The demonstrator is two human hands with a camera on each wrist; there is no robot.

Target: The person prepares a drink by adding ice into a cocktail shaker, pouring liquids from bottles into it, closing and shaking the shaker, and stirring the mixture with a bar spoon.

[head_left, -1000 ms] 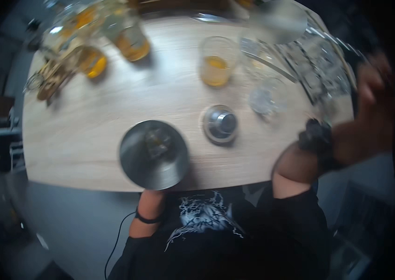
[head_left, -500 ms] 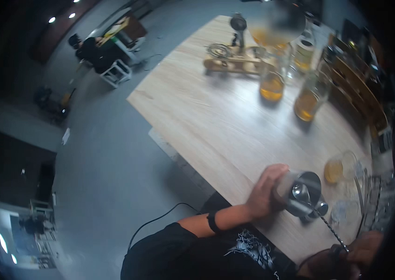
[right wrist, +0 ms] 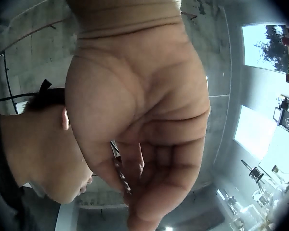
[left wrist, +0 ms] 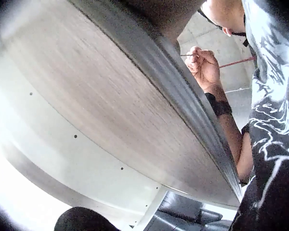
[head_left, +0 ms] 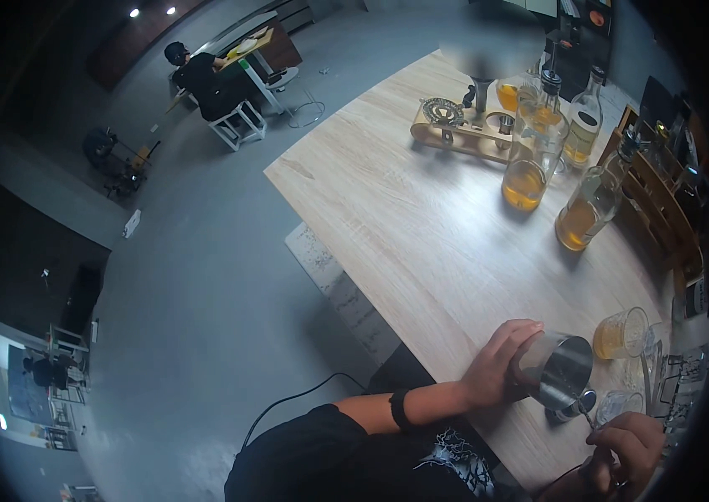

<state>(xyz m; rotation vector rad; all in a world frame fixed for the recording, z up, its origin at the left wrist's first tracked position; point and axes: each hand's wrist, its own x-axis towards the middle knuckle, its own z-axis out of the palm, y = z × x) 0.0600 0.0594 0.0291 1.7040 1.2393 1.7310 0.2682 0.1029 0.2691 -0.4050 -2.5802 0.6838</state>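
Observation:
My left hand [head_left: 497, 368] grips a metal shaker tin [head_left: 568, 372] around its side near the table's front edge. The tin is tilted, its mouth towards my right hand [head_left: 626, 448]. Between thumb and fingers, that hand pinches a bar spoon [head_left: 586, 415], whose shaft runs to the tin's rim; its bowl is hidden. Up close in the right wrist view, the twisted spoon shaft [right wrist: 123, 178] shows between the curled fingers. Partly behind the tin stands a small metal shaker top [head_left: 562, 412]. In the left wrist view, the right hand [left wrist: 204, 67] is raised beyond the table edge.
A glass of amber liquid [head_left: 621, 333] and a clear glass [head_left: 620, 406] stand beyond the tin, near an ice tray [head_left: 688, 372]. Farther back are bottles [head_left: 589, 209] and a wooden stand [head_left: 463, 142] with a strainer [head_left: 442, 110]. A person [head_left: 204, 79] sits in the background.
The head view has swung left. My right hand has come from the table's right side to the tin, and the spoon's bowl, visible at the tin's mouth half a second ago, is now hidden.

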